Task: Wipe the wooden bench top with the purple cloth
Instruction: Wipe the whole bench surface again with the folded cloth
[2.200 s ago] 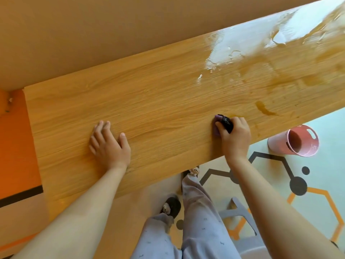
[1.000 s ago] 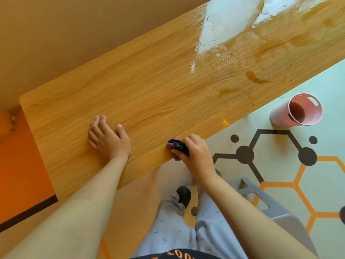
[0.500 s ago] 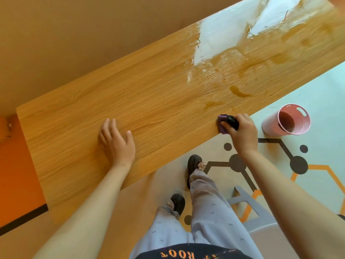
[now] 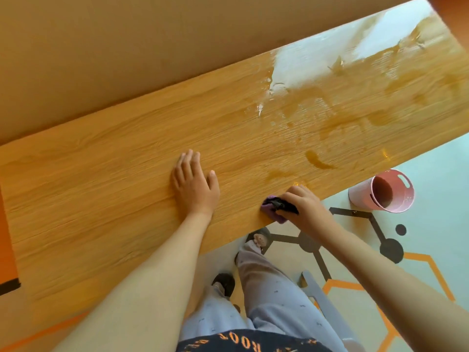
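The purple cloth (image 4: 272,208) sits bunched in our right hand (image 4: 303,205) at the wooden bench top (image 4: 101,179)'s near edge; our left hand (image 4: 194,185) lies flat.

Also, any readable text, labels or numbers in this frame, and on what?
"ROOT": orange letters, upside down to the camera, on the dark shirt at the bottom edge.
More orange letters on either side of it: blurred and cut off, not readable.
Pink bucket, bench top, purple cloth: no text visible.

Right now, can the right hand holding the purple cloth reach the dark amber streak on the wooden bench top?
Probably yes: the right hand grips the purple cloth at the near edge; only bare bench top separates it from the streak.
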Available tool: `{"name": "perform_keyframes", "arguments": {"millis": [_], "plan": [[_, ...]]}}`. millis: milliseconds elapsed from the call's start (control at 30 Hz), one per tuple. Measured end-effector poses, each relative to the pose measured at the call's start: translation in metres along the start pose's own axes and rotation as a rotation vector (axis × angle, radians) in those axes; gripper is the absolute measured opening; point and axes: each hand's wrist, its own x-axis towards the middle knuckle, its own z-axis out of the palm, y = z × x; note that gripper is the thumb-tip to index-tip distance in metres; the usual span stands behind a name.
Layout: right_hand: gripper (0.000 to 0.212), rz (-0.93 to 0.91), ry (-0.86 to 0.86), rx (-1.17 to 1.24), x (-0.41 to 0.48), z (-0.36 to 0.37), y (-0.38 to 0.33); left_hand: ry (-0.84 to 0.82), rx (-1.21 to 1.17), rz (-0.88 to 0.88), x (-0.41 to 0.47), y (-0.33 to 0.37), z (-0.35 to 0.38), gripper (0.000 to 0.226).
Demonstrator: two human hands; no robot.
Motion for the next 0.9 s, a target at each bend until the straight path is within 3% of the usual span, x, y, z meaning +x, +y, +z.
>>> {"name": "perform_keyframes", "arguments": {"millis": [133, 467, 600, 900], "plan": [[0.025, -0.078, -0.047, -0.039, 0.051, -0.022, 0.017, 0.024, 0.014, -0.015, 0.002, 0.004, 0.002, 0.056], [0.029, -0.087, 0.081, -0.094, 0.227, -0.066, 0.033, 0.052, 0.021, -0.038, 0.001, 0.009, -0.003, 0.056], [0.028, -0.097, 0.051, -0.059, 0.208, -0.065, 0.029, 0.038, 0.031, -0.054, 0.002, 0.011, -0.004, 0.056], [0.033, -0.319, -0.200, -0.032, 0.088, -0.042, 0.034, 0.005, 0.054, -0.057, 0.003, 0.013, -0.005, 0.057]]}}
